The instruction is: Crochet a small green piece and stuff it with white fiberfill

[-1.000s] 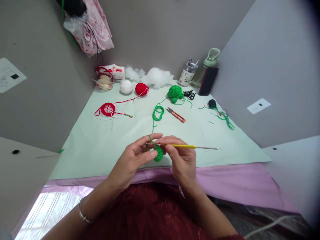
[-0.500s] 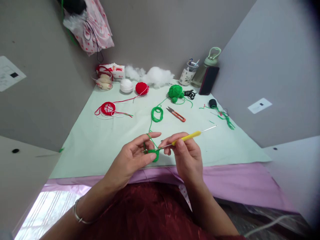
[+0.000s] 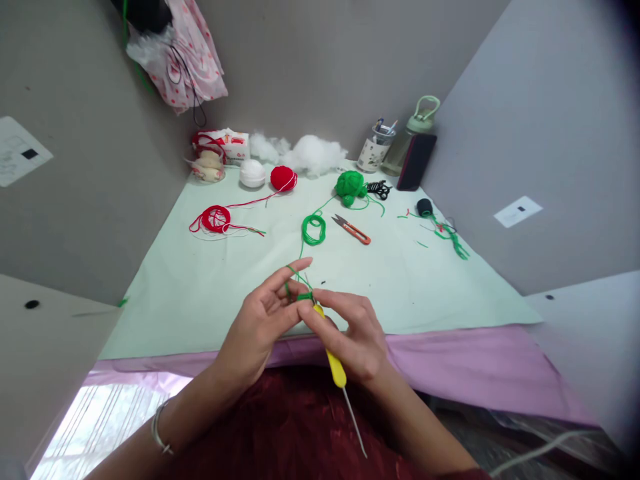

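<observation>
Between the thumb and fingers of my left hand [image 3: 267,313] is a small green crochet piece [image 3: 304,296], partly hidden by the fingertips. Green yarn [image 3: 299,275] runs over the raised left index finger and back to a loose green coil [image 3: 313,229] on the table. My right hand [image 3: 353,330] is closed around a crochet hook [image 3: 334,360] with a yellow handle. The hook's upper tip is at the crochet piece, and its other metal end slants down toward my lap.
Orange thread snips [image 3: 353,229] lie beyond my hands, near a green yarn ball [image 3: 349,185] and black scissors [image 3: 380,190]. Red yarn [image 3: 216,219] is at left. White stuffing [image 3: 316,155], a pen cup [image 3: 376,150], a bottle [image 3: 404,147] and a phone [image 3: 417,163] stand along the back.
My right hand has turned the hook from slanting up to the right to pointing down toward my lap. The right fingers have moved in against the crochet piece.
</observation>
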Available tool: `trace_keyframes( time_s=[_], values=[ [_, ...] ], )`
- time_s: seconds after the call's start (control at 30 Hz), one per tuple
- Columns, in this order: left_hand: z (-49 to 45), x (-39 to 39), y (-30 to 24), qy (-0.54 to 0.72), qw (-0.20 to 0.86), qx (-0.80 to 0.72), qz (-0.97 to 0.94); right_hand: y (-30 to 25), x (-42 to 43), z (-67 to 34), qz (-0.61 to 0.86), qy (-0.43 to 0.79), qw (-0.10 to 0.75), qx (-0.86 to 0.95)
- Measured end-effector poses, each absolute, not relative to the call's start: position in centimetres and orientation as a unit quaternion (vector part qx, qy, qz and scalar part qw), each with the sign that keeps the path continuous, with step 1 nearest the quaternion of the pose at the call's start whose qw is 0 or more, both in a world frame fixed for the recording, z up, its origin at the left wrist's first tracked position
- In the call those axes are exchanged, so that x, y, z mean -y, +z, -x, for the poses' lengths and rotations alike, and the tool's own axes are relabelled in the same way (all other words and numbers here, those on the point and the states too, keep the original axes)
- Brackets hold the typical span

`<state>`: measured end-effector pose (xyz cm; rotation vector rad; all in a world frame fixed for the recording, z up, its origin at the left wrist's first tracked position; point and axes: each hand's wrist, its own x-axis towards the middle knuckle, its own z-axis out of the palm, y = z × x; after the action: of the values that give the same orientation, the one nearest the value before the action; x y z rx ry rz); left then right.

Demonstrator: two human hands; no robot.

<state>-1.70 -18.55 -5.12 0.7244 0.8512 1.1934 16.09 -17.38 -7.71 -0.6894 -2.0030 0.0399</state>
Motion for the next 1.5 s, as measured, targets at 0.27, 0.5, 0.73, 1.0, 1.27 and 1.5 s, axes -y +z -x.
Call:
trace_keyframes(
  time_s=[0.27, 0.5, 0.73, 1.0, 1.27, 1.5],
  values=[
    [2.4, 17.8, -4.8, 0.519, 0.733, -0.347, -0.270, -7.1, 16.5, -14.9, 0.305, 0.364, 0.636, 0.608],
    [1.4, 18.3, -5.2, 0.550, 0.663, -0.381, -0.334, -7.3, 16.9, -14.6, 0.304, 0.261, 0.602, 0.691],
    [1.7, 17.7, -5.3, 0.477, 0.797, -0.289, -0.234, -7.4, 17.2, -15.5, 0.307, 0.126, 0.563, 0.757],
    [1.9, 17.7, -5.2, 0.501, 0.747, -0.309, -0.310, -7.3, 16.0, -14.4, 0.278, 0.480, 0.639, 0.533],
    [2.6, 17.9, -5.9, 0.473, 0.720, -0.321, -0.394, -6.9, 15.7, -14.9, 0.295, 0.545, 0.628, 0.471],
    [2.8, 17.9, -5.6, 0.489, 0.683, -0.341, -0.423, -6.2, 15.5, -15.2, 0.294, 0.550, 0.616, 0.480]
  ],
)
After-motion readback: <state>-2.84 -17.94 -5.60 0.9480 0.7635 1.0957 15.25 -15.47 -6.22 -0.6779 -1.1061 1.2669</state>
